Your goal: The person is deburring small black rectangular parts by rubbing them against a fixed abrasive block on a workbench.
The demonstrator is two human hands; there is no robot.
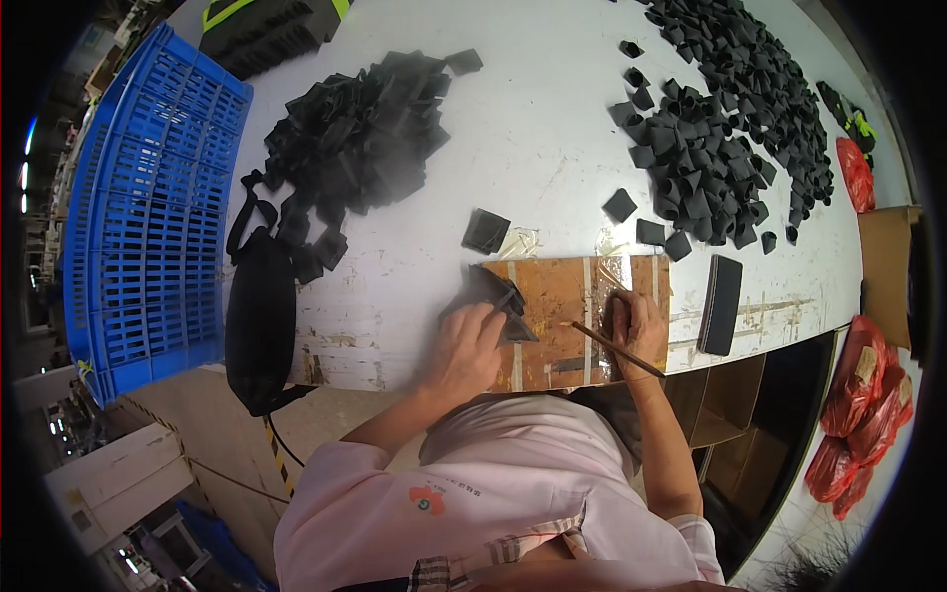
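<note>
A blue crate (148, 212) is standing at the far left, leaning against the white bench (533, 148). Just right of it a black bag (259, 321) is hanging over the bench edge, its strap reaching up toward a heap of flat black pieces (360, 148). One single black piece (485, 231) is lying apart, near the top left corner of a brown board (562, 296) that is sitting at the near edge of the bench.

The left hand (464, 345) is pressing down on a dark folded piece (493, 296) on the left part of the board, its fingers curled narrow over the piece's lower edge. The right hand (636, 326) is resting on the right part of the board, fingers closed around a thin brown stick (612, 349) that is slanting from the middle of the board down past the wrist.

Just right of the board a black slab (720, 304) is lying on the bench. Above it a second heap of folded black pieces (725, 128) is spreading toward the far right corner. Red bags (858, 414) are lying below the bench at the right.
</note>
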